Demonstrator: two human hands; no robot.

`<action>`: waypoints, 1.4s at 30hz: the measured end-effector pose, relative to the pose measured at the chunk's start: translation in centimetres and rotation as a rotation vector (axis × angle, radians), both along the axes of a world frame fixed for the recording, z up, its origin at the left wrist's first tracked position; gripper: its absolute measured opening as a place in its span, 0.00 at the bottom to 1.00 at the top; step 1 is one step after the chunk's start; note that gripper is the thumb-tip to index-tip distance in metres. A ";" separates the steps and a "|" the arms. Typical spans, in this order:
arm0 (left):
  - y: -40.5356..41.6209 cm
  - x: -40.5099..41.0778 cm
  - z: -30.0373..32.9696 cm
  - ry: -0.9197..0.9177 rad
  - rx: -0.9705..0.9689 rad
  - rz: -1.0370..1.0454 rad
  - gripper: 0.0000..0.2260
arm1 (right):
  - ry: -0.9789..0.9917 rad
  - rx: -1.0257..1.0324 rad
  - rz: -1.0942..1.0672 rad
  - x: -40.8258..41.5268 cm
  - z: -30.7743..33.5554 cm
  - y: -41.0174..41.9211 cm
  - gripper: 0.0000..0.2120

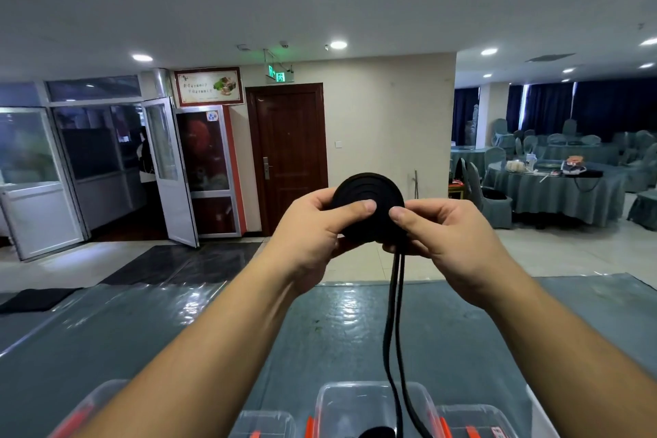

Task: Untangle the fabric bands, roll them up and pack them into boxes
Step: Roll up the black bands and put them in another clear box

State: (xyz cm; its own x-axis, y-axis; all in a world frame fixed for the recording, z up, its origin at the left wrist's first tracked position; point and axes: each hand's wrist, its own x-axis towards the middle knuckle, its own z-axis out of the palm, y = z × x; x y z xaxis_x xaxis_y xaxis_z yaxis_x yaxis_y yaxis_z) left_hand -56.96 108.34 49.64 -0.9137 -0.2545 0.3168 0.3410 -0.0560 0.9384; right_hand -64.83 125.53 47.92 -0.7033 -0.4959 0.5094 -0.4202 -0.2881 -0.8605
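— What did the person have on their arms?

— Nothing that showed. Both forearms were bare from the lower edge of the view up to the wrists, with no sleeve or cuff in sight.

— Any watch, ring or band?

— None could be made out on the left hand [313, 220] or the right hand [451, 228]. The fingernails were short and plain, the thumbnails being the clearest.

— Gloves?

— No, the hands were bare.
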 end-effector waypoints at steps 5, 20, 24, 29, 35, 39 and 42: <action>-0.7 0.1 0.0 -0.067 -0.105 -0.039 0.12 | 0.076 0.149 0.007 -1.0 0.0 0.6 0.08; -1.5 -0.2 0.2 -0.109 -0.359 -0.005 0.12 | 0.118 0.237 -0.009 -1.3 0.8 0.7 0.08; -1.0 -0.2 0.6 -0.017 -0.115 0.007 0.13 | -0.003 0.049 -0.018 -1.1 0.5 -0.1 0.07; -1.0 -0.7 0.0 -0.058 -0.123 -0.004 0.15 | 0.055 0.104 -0.028 -1.5 0.2 0.2 0.08; -0.7 -0.4 0.6 -0.002 -0.111 -0.002 0.13 | -0.006 0.012 -0.004 -1.2 0.2 0.0 0.08; -0.4 -0.9 -0.1 0.010 -0.042 0.030 0.13 | 0.009 0.010 -0.022 -1.4 0.4 -0.1 0.08; -1.4 -0.6 0.5 -0.067 -0.236 0.013 0.14 | 0.086 0.173 -0.004 -1.8 0.7 0.4 0.08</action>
